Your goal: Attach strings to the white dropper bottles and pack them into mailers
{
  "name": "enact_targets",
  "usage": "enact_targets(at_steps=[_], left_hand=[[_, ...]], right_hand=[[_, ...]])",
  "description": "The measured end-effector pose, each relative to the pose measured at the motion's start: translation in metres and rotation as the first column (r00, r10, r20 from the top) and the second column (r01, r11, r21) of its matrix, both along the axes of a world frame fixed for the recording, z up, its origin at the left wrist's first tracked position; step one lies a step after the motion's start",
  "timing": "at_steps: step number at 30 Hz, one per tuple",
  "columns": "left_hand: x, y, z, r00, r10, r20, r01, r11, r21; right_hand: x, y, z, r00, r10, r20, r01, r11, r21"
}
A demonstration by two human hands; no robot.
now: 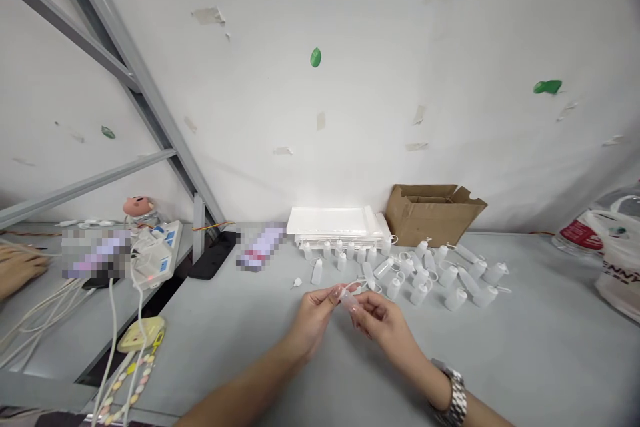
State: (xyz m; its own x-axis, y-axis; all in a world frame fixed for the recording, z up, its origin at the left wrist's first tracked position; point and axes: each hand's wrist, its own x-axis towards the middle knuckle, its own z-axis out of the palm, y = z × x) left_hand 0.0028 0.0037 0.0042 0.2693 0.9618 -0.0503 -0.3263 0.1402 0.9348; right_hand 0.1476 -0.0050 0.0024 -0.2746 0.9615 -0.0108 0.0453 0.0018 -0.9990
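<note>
Between my two hands, just above the grey table, is a small translucent squeeze bottle, tilted. My left hand pinches its top end, where a thin white loop shows. My right hand is closed around the bottle's body. Beyond my hands stand and lie several similar white bottles, many with looped cap straps. One bottle stands apart, straight ahead of my left hand. A small loose white cap lies to its left.
Behind the bottles are a stack of white packets and an open cardboard box. At left are a black phone, a power strip, cables and a yellow case. Another person's hand rests far left. Plastic bags stand right.
</note>
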Motion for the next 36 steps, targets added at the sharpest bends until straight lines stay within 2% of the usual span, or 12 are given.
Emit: enact_targets(at_steps=[2,5,10,14,19,20,22,26,29,31,33,36], left_hand=[[0.0002,0.0009,0.0002,1.000,-0.010,-0.017,0.011,1.000,0.028],[-0.0006,0.0034,-0.0002,0.999,-0.003,-0.038,0.005,1.000,0.031],[-0.0015,0.0035,0.0005,0.996,0.087,0.029,-0.085,0.994,-0.062],[0.0020,-0.0001,0.0004,0.997,0.027,0.066,-0.025,0.999,-0.024],[0.0036,0.0003,-0.0010,0.996,-0.062,0.060,0.059,0.997,0.050],[0.0029,0.0011,-0.0013,0.998,-0.054,0.042,0.051,0.997,0.058],[0.0011,0.0027,-0.0017,1.000,0.011,-0.020,-0.009,0.998,0.064],[-0.0015,0.0043,-0.0026,0.980,0.160,-0.119,-0.159,0.987,0.014],[-0.0014,0.0039,-0.0056,0.979,0.174,-0.103,-0.177,0.984,-0.018],[-0.0010,0.0034,-0.0077,0.987,0.146,-0.073,-0.147,0.989,-0.008],[-0.0006,0.0029,-0.0080,0.992,0.117,-0.039,-0.117,0.993,0.002],[-0.0001,0.0017,-0.0032,0.998,0.063,0.016,-0.063,0.998,0.002]], right_hand=[[0.0019,0.0045,0.0044,0.975,0.107,-0.195,-0.140,0.977,-0.161],[0.0037,0.0082,0.0047,0.907,0.145,-0.395,-0.251,0.940,-0.232],[0.0007,0.0068,0.0013,0.873,0.144,-0.466,-0.287,0.925,-0.250],[-0.0002,0.0048,0.0030,0.812,0.112,-0.573,-0.345,0.884,-0.315],[0.0046,0.0053,0.0054,0.738,0.106,-0.666,-0.475,0.783,-0.401],[0.0051,0.0060,0.0054,0.745,0.122,-0.656,-0.481,0.780,-0.401],[0.0050,0.0078,0.0047,0.796,0.134,-0.590,-0.421,0.822,-0.382],[0.0015,0.0113,0.0016,0.958,0.063,-0.278,-0.134,0.961,-0.242],[-0.0007,0.0105,0.0004,0.992,-0.020,-0.121,0.002,0.989,-0.148],[-0.0008,0.0087,0.0000,0.988,0.000,-0.151,-0.026,0.985,-0.170],[0.0001,0.0071,-0.0008,0.955,0.044,-0.294,-0.122,0.959,-0.254],[0.0018,0.0062,-0.0032,0.811,0.044,-0.584,-0.345,0.842,-0.416]])
